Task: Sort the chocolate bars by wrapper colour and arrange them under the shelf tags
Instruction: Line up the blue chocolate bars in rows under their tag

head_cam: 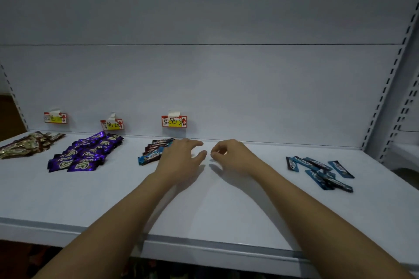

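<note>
— Head view first: what can't you make out?

— The left hand [181, 158] covers the right part of the sorted blue bars [154, 150], so how many lie there I cannot tell. The gold-brown bars [27, 145] at nine o'clock run off the left edge. Handwriting on the left tag [55, 118] and middle tag [112, 124] is too blurred to read; the right tag [174, 121] is only a little clearer.

— Where do the bars sit?

— Three groups on the white shelf [226, 206], each below a tag on the back panel: gold-brown at nine o'clock, purple bars [84, 154] beside them, sorted blue ones near centre. The loose blue bars [322, 172] lie well apart at three o'clock.

— Which way do they point?

— Purple ones lie in rows, long axes running roughly from eight o'clock to two o'clock. The sorted blue ones lie almost the same way, stacked front to back. The loose ones cross each other, most slanting from ten o'clock to four o'clock.

— And the hands?

— Left hand is spread, fingers fairly straight, over the sorted blue bars' right end, gripping nothing that I can see. The right hand [231, 156] hovers just beside it, fingers loosely curled, thumb and forefinger tips close together; nothing visible between them.
</note>
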